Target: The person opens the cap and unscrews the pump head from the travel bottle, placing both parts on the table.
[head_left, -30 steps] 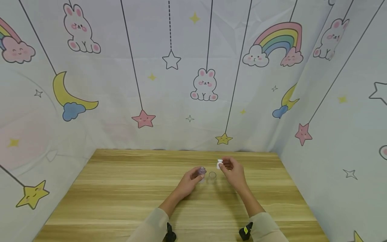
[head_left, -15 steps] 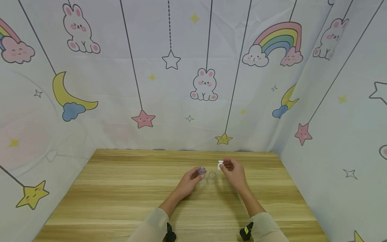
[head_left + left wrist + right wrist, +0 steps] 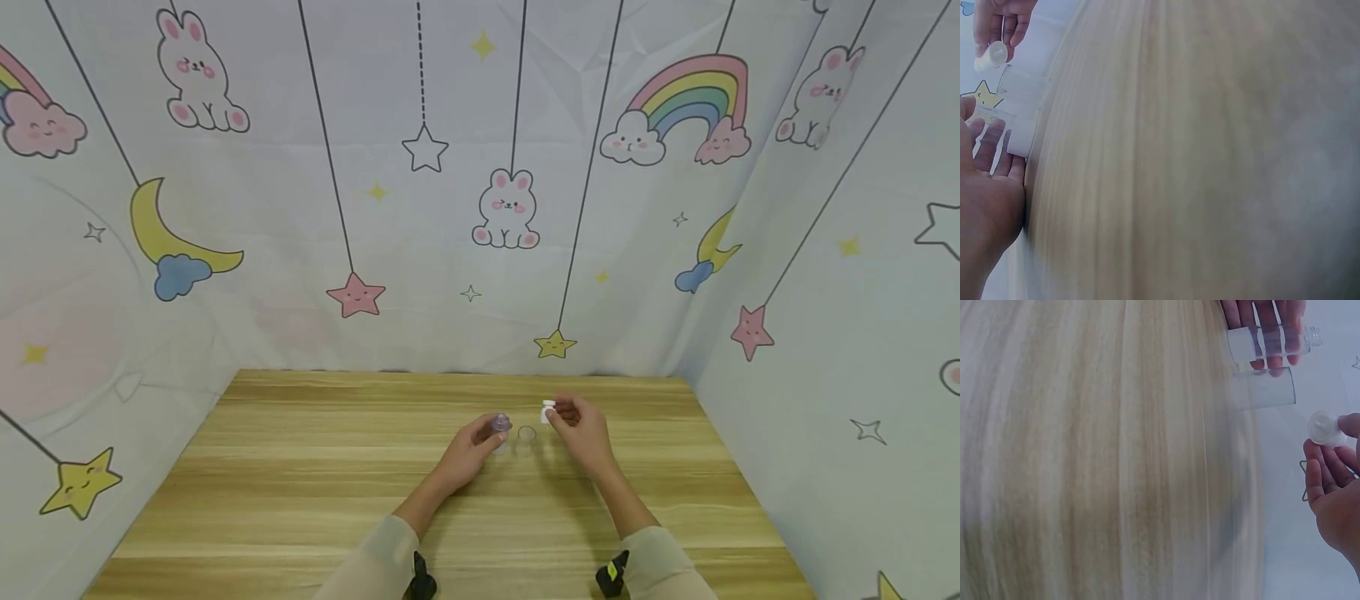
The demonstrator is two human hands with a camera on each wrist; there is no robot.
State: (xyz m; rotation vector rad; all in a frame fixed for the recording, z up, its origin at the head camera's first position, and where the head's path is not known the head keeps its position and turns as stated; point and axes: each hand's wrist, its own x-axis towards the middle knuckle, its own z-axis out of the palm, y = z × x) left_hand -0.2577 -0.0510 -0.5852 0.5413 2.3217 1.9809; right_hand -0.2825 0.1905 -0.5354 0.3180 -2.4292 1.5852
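My left hand (image 3: 467, 452) holds a clear bottle (image 3: 500, 423) upright on the table. Its bare threaded neck (image 3: 1314, 336) shows in the right wrist view, along with a whitish lower end. Raised above the tabletop, my right hand (image 3: 583, 429) pinches a small white bottle-shaped piece (image 3: 548, 412) between thumb and fingers. That piece has a narrow waist and a wider top in the head view, while one round end (image 3: 1324, 428) faces the right wrist camera; its exact kind is unclear. Between the hands stands a clear, open-topped cylinder (image 3: 527, 435), apart from the right hand.
The wood-grain table (image 3: 315, 483) stretches out on both sides of the arms. A white curtain (image 3: 420, 250) printed with rabbits, stars and rainbows hangs behind it and along its sides. Black camera mounts (image 3: 423, 578) sit at the wrists.
My right hand has drifted slightly down and to the right with the white piece in its fingers. The left hand, the clear bottle and the cylinder keep their places.
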